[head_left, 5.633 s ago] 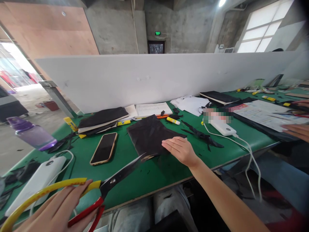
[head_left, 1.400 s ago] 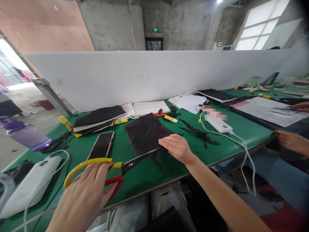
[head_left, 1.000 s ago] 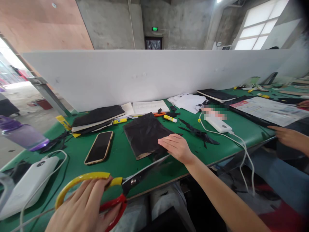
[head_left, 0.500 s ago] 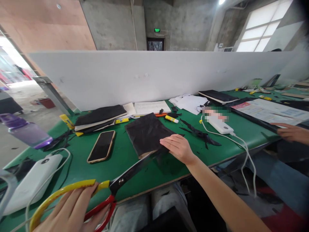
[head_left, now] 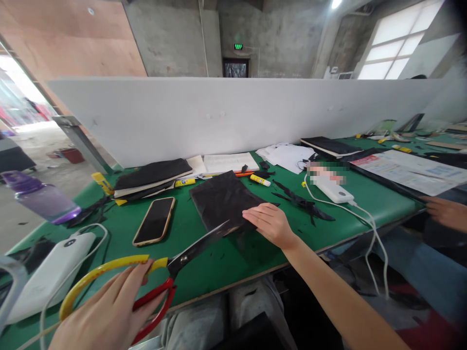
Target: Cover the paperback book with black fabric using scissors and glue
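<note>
Room: bare concrete wall at the back, a white partition [head_left: 175, 121] beyond the phone [head_left: 153, 221], which lies on your green worktop [head_left: 120, 233].
Black-covered piece [head_left: 222, 199]: just to the right of the phone; a thin pale edge shows on its near side.
Scissors [head_left: 183, 260]: nearer you than the phone, yellow and red handles spread, blade tip at the piece's near edge; contact cannot be told.
Left hand [head_left: 113, 306]: your fingers are wrapped round the scissor handles.
Right hand [head_left: 270, 223]: well to the right of the phone, your fingers grasping the piece's right-hand end; thumb hidden.
Black scraps [head_left: 310, 209]: farther right of the phone, past the piece, loose strips.
Glue stick [head_left: 260, 180]: beyond and right of the phone.
Step in hand: judged to be trimming along the near edge.
Next move: calls for you to line the blades up with that edge, hold it taut and keep your right fingers clear of the blade path.
</note>
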A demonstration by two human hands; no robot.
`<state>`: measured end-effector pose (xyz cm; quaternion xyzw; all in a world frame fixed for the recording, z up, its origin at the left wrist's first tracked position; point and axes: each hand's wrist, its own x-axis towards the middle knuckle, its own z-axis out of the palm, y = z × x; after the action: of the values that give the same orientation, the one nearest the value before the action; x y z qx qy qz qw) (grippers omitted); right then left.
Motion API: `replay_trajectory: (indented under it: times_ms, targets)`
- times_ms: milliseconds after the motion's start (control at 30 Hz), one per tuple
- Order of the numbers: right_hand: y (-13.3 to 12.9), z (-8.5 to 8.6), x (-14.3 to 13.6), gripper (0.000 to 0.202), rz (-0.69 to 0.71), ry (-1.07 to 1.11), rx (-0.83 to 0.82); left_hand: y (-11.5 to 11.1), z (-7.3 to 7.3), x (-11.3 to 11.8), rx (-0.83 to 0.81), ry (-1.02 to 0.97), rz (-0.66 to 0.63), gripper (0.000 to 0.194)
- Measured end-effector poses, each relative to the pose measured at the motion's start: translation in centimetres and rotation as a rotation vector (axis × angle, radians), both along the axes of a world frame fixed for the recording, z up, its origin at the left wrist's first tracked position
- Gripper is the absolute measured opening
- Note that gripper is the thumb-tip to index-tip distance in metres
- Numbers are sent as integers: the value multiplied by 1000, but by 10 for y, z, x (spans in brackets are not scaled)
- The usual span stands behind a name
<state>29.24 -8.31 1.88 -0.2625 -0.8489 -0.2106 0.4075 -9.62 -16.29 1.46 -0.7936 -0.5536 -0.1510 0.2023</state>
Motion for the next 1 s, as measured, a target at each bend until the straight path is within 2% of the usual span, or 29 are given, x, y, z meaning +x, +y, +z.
replay_trajectory:
  times_ms: [133, 267, 367, 433, 1000]
  targets:
    - [1, -1, 1, 31, 7, -5, -9, -1, 8, 7, -10, 198, -3, 51]
    - [1, -2, 1, 31, 7, 1, -5, -7, 23, 24, -48, 219, 30, 44]
    - [1, -1, 1, 30, 4, 2, -7, -7, 31, 31, -19, 201, -7, 42]
    - [0, -1, 0, 29, 1, 1, -8, -6, 33, 32, 7, 191, -39, 41]
    - [0, 0, 0, 30, 1, -12, -4, 4, 48, 35, -15, 249, -47, 43]
